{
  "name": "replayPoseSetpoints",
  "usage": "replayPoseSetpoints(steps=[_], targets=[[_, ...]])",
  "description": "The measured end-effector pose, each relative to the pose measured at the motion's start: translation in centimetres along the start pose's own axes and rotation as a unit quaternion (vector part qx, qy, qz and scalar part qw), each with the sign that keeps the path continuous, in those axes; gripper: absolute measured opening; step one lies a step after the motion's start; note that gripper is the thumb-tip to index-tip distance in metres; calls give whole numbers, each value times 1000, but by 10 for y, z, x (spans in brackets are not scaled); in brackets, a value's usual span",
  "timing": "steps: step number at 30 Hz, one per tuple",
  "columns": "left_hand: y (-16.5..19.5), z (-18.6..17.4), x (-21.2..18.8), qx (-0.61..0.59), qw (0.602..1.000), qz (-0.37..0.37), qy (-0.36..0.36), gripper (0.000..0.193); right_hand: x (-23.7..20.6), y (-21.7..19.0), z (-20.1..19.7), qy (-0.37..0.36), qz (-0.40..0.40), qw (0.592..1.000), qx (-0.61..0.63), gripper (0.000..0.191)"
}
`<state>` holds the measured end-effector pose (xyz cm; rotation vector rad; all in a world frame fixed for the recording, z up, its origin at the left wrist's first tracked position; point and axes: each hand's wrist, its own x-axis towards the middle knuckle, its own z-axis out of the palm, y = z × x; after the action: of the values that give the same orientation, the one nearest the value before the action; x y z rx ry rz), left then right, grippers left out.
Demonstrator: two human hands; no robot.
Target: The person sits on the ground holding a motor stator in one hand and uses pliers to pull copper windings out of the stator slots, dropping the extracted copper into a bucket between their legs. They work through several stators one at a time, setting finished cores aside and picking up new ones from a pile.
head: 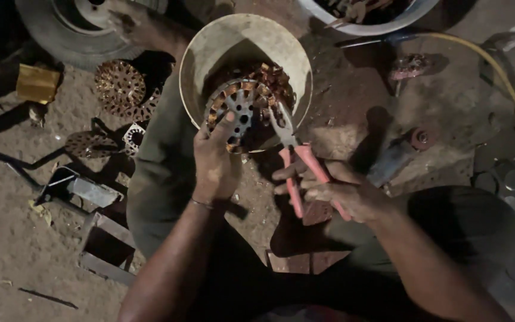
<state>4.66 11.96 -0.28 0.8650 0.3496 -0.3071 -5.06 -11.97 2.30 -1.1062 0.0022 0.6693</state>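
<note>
My left hand [214, 160] grips a round metal stator with copper windings [241, 107], held over the mouth of a pale round bowl [210, 48]. My right hand [341, 192] is closed on the red handles of a pair of pliers [296, 156]. The plier jaws reach the stator's right edge among the copper wires. My knees and dark trousers fill the lower part of the view.
More copper-wound stators [120, 88] and a flat metal disc [89, 143] lie on the dirt at left, near a tyre [61, 36] and a yellow block [37, 83]. Metal brackets [93, 191] sit lower left. A second bowl [365, 15], a yellow hose [496, 65] and bricks [308, 259] are nearby.
</note>
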Motion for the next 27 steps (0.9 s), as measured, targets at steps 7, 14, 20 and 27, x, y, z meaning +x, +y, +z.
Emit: replayPoseSetpoints(steps=[7, 14, 20, 27], targets=[[3, 4, -8, -58, 994, 9, -93, 34, 1, 2, -7, -108, -16, 977, 185, 59], [6, -1, -8, -86, 985, 34, -147, 43, -8, -2, -11, -141, 54, 957, 249, 41], [6, -6, -6, -77, 988, 25, -133, 48, -4, 0, 1, -4, 59, 979, 196, 29], [32, -8, -4, -35, 974, 1, -224, 50, -20, -20, 55, -58, -18, 981, 185, 19]])
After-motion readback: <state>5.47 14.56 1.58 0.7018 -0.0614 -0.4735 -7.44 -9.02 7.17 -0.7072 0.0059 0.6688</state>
